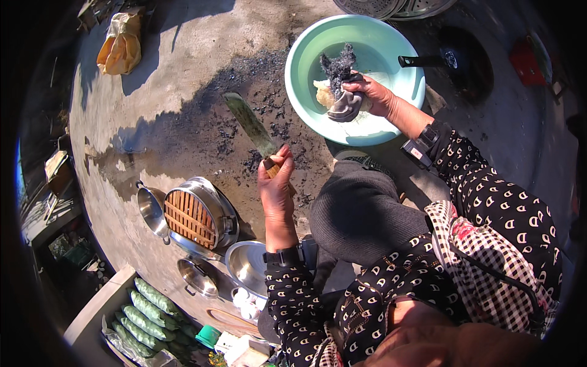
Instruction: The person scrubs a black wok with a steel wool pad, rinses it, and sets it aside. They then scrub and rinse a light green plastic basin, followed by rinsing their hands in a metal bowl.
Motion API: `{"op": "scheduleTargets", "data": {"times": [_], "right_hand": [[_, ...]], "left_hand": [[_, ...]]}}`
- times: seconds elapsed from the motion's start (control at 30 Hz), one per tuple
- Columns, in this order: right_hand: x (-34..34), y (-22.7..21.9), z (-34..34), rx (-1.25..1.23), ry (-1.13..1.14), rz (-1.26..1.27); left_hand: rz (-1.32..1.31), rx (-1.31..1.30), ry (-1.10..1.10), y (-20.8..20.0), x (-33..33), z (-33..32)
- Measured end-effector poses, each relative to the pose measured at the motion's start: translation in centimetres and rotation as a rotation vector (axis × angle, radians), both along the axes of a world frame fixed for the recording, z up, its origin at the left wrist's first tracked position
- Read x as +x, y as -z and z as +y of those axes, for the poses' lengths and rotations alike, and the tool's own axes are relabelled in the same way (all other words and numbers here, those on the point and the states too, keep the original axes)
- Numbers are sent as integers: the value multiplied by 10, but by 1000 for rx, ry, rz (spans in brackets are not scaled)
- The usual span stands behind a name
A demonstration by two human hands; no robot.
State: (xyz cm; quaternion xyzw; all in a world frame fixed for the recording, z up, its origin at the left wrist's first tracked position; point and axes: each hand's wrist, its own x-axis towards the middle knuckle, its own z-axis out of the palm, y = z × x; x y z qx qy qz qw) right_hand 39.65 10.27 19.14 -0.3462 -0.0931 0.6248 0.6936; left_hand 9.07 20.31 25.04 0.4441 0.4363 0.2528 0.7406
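Nearest: patterned sleeves (pixel 474 162) and a dark knee (pixel 354 211) block much of the ground below; the left forearm cuts across a steel bowl (pixel 243 264). Left hand (pixel 278 177) closed round the wooden handle of a knife (pixel 249 124), fingers covering most of it; the blade, dull and smeared, slants up and left over wet, crumb-strewn ground (pixel 202 125). Room to swing there: the blade stands apart from the basin rim and from the slatted steamer pot (pixel 189 218) at lower left. Right hand (pixel 374 95) farther out, over the green basin (pixel 295 76), its grip closed on grey cloth (pixel 345 109) and a dark, frizzy scourer (pixel 340 64) (where one ends and the other begins, hard to say). Beyond: a black pan (pixel 471 70), half lost in shadow; perforated steel pieces (pixel 370 6), cut off at the top edge.
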Motion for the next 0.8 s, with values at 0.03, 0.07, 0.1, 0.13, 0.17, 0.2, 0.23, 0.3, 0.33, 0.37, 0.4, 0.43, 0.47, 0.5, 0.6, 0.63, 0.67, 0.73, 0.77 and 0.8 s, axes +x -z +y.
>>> {"op": "scheduleTargets", "data": {"times": [0.03, 0.07, 0.1, 0.13, 0.17, 0.2, 0.23, 0.3, 0.33, 0.37, 0.4, 0.43, 0.47, 0.5, 0.6, 0.63, 0.67, 0.73, 0.77, 0.8], "right_hand": [[-5, -7, 2, 29, 6, 37], [-9, -12, 7, 2, 6, 78], [-14, -15, 11, -2, 25, 102], [-19, -17, 15, 16, 33, 130], [-24, -18, 20, 95, 6, 151], [-31, -17, 26, 105, -6, 206], [-35, -17, 30, 54, -5, 207], [-46, -17, 39, 42, -16, 219], [-52, -17, 43, 12, -16, 212], [-58, -18, 46, 43, -33, 175], [-59, -19, 47, 44, -104, 159], [-61, -20, 49, -94, -94, 97], [-61, -21, 48, -172, -101, 8], [-62, -22, 50, -110, -161, -39], [-64, -24, 52, -132, -236, -270], [-65, -24, 56, -72, -198, -513], [-66, -25, 59, -23, -175, -726], [-68, -29, 66, -52, -216, -808], [-68, -31, 70, -94, -272, -838], [-67, -35, 72, -100, -303, -984]], "left_hand": [[-70, 22, 36, 0, 14, 6], [-140, 44, 73, -2, 30, 10], [-185, 43, 95, -4, 44, 11], [-229, 46, 118, -7, 56, 11], [-217, 25, 146, -10, 68, 13], [-152, 40, 142, -12, 79, 14], [-190, -4, 203, -13, 90, 16], [-313, 56, 239, -9, 110, 18], [-344, 103, 255, -6, 115, 22], [-245, 203, 311, -3, 117, 27], [-114, 414, 314, 2, 117, 31], [-82, 484, 322, 7, 117, 35], [-111, 362, 330, 12, 113, 35], [-117, 397, 313, 18, 111, 35], [-226, 309, 311, 28, 104, 33], [-261, 282, 269, 30, 103, 32], [-312, 259, 217, 32, 103, 30], [-304, 243, 119, 33, 104, 30], [-278, 238, 92, 33, 104, 31], [-262, 244, 59, 32, 104, 31]]}}
